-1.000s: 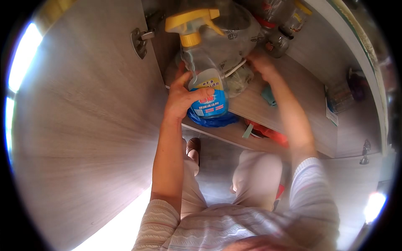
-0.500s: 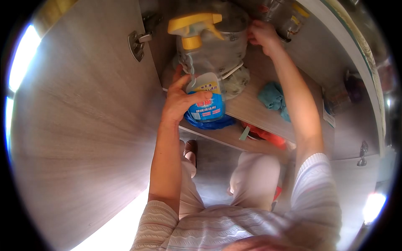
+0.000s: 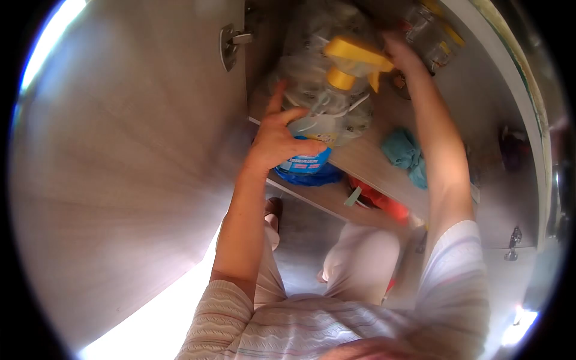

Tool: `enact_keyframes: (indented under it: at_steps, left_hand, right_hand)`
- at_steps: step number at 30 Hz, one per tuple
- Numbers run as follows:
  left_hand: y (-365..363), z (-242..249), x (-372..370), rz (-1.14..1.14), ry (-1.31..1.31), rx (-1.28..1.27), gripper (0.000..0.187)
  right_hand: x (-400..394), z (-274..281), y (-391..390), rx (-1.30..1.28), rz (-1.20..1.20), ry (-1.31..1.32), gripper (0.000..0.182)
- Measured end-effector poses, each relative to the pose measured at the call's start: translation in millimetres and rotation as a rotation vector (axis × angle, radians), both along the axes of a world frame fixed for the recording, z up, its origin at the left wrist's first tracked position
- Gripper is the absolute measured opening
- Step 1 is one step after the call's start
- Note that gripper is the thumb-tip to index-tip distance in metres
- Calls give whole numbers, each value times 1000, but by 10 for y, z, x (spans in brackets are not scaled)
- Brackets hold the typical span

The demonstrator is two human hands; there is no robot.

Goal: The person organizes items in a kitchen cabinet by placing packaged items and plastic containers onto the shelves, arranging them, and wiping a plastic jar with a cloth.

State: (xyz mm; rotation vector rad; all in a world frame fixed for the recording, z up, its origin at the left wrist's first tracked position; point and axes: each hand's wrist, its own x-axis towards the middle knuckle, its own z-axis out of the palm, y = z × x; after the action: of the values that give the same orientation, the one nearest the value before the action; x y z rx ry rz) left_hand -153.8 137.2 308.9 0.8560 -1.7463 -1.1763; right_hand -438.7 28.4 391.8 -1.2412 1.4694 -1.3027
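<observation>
My left hand [image 3: 282, 139] grips the clear spray bottle [image 3: 319, 127] from its left side, thumb across the blue label and index finger stretched upward. The bottle has a yellow trigger head and leans to the right. A blue plastic piece [image 3: 309, 176] lies under its base. Behind the bottle is a bulky translucent plastic bag [image 3: 327, 27] with small dark prints and a white handle loop. My right hand [image 3: 403, 53] reaches deep into the cabinet beside the bag, near a clear jar [image 3: 429, 47]. Its fingers are blurred and partly hidden behind the trigger head.
A teal cloth [image 3: 401, 149] lies on the cabinet shelf [image 3: 360, 157] below my right forearm. Something red [image 3: 384, 201] shows beneath the shelf edge. The wooden cabinet door [image 3: 138, 156] stands open on the left, with a metal hinge [image 3: 229, 47]. A dark purple item [image 3: 513, 149] is at the right.
The bottle has gone from nearly upright to tilted, its yellow head swinging right. My left hand has stayed on it. My right hand remains deep in the cabinet. The camera view has shifted slightly.
</observation>
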Motion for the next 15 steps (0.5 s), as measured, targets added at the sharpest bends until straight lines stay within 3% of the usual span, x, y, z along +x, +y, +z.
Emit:
enact_keyframes:
  at_steps: [3, 5, 11, 15]
  left_hand:
    - [23, 30, -27, -9, 7, -10, 58]
    - [73, 26, -36, 9, -2, -29, 58]
    - [276, 64, -92, 74, -55, -89, 55]
    - [290, 47, -187, 80, -100, -75, 54]
  right_hand:
    - [-231, -170, -279, 73, 91, -175, 31]
    - [58, -43, 31, -67, 156, -209, 35]
    - [199, 171, -162, 59, -24, -71, 46]
    - [186, 144, -144, 27, -22, -59, 50]
